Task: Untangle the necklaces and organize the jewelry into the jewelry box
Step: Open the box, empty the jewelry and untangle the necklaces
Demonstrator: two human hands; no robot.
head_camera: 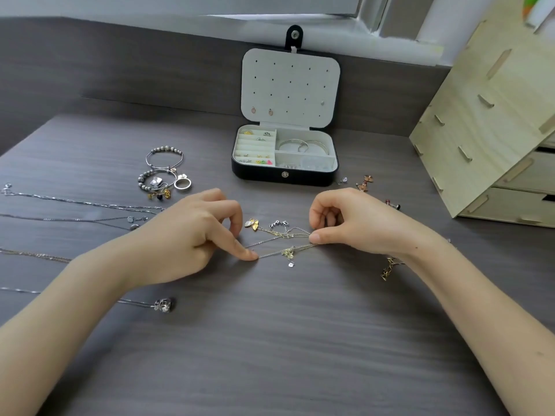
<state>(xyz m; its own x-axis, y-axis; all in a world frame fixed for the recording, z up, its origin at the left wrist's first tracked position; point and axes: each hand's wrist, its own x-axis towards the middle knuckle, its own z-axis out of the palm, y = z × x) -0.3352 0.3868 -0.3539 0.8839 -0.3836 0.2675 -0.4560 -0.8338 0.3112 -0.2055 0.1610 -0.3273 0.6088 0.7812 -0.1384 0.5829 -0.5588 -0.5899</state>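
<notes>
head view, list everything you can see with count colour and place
jewelry box: 1, black with white lining, open, back centre
bangles: 2, silver, box's back right compartment
studs: 2, pinkish, lower left of box lid
tangled necklaces: several, gold and silver, centre, in front of box
chains: about 4, silver, stretched out at left
bracelets: 2, silver beaded, left of box
ring: 1, silver, beside the nearer bracelet
small pieces: a few, rose and dark, right of box
drawer unit: 1, pale wood, far right
table: 1, grey wood grain, under everything
left hand: 1, pinches the tangle's left end
right hand: 1, pinches its right end
</notes>
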